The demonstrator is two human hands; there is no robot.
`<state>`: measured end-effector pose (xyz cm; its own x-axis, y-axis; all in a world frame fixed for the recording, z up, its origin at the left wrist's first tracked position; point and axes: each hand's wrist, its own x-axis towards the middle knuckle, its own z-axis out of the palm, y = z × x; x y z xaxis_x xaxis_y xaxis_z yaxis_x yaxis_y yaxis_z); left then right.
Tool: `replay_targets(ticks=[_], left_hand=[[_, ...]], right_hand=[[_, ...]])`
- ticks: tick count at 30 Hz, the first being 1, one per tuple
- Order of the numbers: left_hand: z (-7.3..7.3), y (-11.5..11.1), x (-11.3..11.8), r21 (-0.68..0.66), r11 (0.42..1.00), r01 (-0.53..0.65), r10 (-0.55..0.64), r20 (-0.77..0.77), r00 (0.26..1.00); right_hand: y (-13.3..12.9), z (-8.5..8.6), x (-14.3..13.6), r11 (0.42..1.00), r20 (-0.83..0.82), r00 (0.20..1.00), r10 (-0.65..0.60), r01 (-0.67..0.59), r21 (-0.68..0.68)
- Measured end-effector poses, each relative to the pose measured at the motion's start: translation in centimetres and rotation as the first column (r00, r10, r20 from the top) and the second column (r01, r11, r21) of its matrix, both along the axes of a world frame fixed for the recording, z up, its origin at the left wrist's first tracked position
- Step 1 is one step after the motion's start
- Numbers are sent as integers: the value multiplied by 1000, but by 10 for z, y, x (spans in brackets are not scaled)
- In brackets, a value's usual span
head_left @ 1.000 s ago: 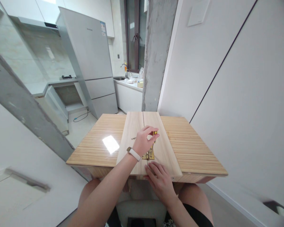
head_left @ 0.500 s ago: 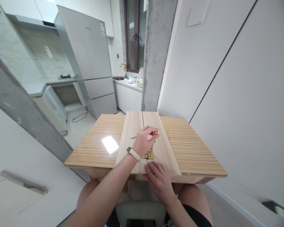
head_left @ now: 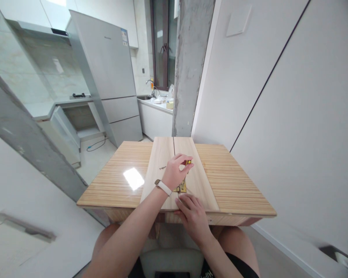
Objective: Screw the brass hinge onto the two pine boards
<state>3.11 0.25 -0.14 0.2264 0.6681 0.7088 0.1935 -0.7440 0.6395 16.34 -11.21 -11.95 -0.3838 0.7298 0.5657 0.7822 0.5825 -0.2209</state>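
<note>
While the person sits at a wooden counter, both bare hands work over a brass hinge.

Left fingers: the fingers [head_left: 182, 159] of the left hand [head_left: 174, 172] are curled and pinched on the top of a small yellow-handled screwdriver [head_left: 187, 163], held about upright over the hinge.

Right fingers: the fingers [head_left: 183, 200] of the right hand [head_left: 193, 219] lie spread and flat, pressing on the near end of the boards just below the hinge; they hold nothing.

Hinge: the brass hinge [head_left: 181, 189] lies across the seam between two pale boards, near their front edge, partly hidden by the left hand.

Boards: the pale boards [head_left: 197, 181] lie side by side down the middle of the counter [head_left: 234, 185], their seam running away from the person.

Loose piece: a small dark thing, perhaps a screw [head_left: 162, 168], lies on the left board just beyond the left hand; too small to be sure.

Wrist: a light band [head_left: 163, 187] sits on the left wrist.

Step in hand: it looks like a screw is being driven into the hinge leaf while the other hand steadies the wood.

Next move: judging from the pose, it calls for keeping the tool upright and pressed down in the screw head, with the boards held from sliding.

Beyond: a grey pillar [head_left: 188, 69], a fridge [head_left: 110, 73] and a sink worktop stand behind.
</note>
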Motion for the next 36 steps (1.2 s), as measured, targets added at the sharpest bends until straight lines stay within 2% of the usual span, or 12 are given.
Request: replay_targets(ticks=[7,12,16,20,36], left_hand=[[-1,3,3,-4,1000,-9,9,8,1000],[-1,4,3,-12,1000,-12,12,-3,1000],[0,6,4,-19,1000,-19,19,-5,1000],[0,9,5,-27,999,-23,23,-5,1000],[4,8,8,-86,994,-70,69,-23,997]], right_hand=[[3,14,-4,998,-67,998,4,-9,-70],[7,23,3,991,-131,991,4,-22,-134],[18,29,13,990,-77,997,30,-40,-137],[26,29,18,983,-26,993,115,-118,-141],[28,30,21,958,-34,993,114,-119,-261]])
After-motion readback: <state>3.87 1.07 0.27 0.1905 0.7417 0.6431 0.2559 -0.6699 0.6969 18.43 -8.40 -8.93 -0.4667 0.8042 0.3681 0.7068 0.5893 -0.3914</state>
